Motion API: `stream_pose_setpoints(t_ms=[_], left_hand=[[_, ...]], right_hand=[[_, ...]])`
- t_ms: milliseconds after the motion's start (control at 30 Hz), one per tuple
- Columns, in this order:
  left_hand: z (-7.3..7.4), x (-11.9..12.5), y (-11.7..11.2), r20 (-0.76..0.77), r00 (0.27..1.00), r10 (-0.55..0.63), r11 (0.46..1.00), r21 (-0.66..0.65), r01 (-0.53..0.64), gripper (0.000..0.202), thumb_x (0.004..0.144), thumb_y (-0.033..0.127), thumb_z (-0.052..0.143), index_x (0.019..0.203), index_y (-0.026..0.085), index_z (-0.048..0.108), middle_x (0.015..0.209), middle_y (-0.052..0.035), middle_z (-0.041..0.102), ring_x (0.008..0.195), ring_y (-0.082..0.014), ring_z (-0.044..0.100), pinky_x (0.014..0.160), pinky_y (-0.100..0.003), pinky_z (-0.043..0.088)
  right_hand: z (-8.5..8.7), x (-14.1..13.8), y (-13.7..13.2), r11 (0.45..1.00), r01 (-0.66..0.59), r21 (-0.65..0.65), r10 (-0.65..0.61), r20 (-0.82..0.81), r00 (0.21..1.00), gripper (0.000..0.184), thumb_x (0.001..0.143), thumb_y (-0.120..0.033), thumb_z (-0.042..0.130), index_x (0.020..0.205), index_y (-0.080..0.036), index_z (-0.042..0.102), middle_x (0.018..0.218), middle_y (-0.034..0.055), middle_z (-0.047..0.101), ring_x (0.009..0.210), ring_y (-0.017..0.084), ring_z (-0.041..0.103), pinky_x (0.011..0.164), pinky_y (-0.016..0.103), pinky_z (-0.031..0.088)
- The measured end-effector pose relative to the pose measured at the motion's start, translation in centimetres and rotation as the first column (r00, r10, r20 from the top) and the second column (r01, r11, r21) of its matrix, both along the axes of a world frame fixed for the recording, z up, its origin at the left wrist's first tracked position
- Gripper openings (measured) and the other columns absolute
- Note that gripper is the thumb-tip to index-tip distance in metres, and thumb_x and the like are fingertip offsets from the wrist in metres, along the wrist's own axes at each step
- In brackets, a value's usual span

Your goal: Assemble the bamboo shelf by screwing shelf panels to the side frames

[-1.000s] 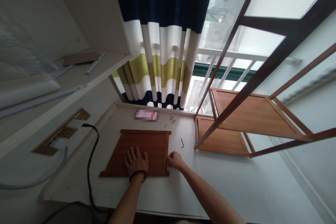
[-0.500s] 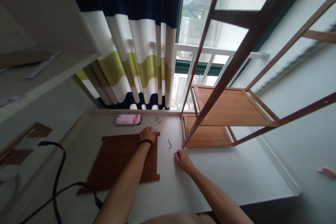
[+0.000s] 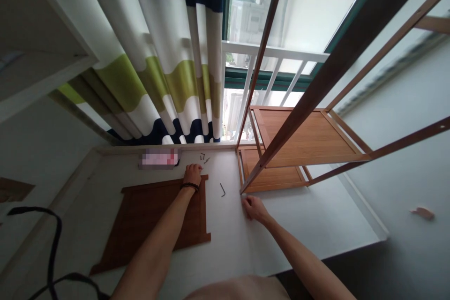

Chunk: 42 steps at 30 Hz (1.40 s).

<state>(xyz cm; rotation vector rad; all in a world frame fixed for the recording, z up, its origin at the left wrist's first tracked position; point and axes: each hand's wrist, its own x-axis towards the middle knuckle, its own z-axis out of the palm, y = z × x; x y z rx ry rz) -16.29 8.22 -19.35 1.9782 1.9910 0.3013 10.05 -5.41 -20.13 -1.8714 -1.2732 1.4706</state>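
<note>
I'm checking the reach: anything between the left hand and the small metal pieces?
Nothing visible does. The left hand is at the far edge of the wooden panel; only white tabletop shows between it and the small metal pieces. The hex key lies off to the right.

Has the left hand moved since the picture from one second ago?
Yes: judged against the screws, the left hand has moved closer, from the middle of the board forward and right to its far edge.

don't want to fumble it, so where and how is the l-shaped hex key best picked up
Probably pinch the hex key across its long arm, from above and the right: it lies thin and flat on the white surface, with the wooden panel to its left.
</note>
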Motion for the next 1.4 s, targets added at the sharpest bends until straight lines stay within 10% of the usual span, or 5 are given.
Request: stream_pose_setpoints(t_ms=[633,1400], left_hand=[[0.6,10.1,-6.6,0.461,0.795,-0.394,0.913,0.093,0.398,0.022,0.085,0.019,0.048,0.087,0.019,0.07,0.08,-0.0038,0.067,0.075,-0.0133,0.062,0.076,-0.027,0.05],[-0.8,11.9,-8.7,0.733,0.677,0.068,0.971,-0.204,0.123,0.021,0.075,0.017,0.058,0.091,0.015,0.071,0.082,-0.0044,0.073,0.068,-0.0164,0.068,0.071,-0.03,0.056]], right_hand=[[0.1,1.5,1.3,0.844,0.403,-0.353,-0.536,-0.552,0.639,0.025,0.087,-0.037,0.052,0.086,-0.013,0.057,0.095,0.0098,0.067,0.065,0.01,0.065,0.055,0.02,0.051],[-0.4,1.4,1.2,0.822,0.401,-0.405,-0.566,-0.664,0.489,0.026,0.088,-0.037,0.051,0.088,-0.013,0.062,0.093,0.0087,0.069,0.074,0.013,0.068,0.063,0.022,0.053]])
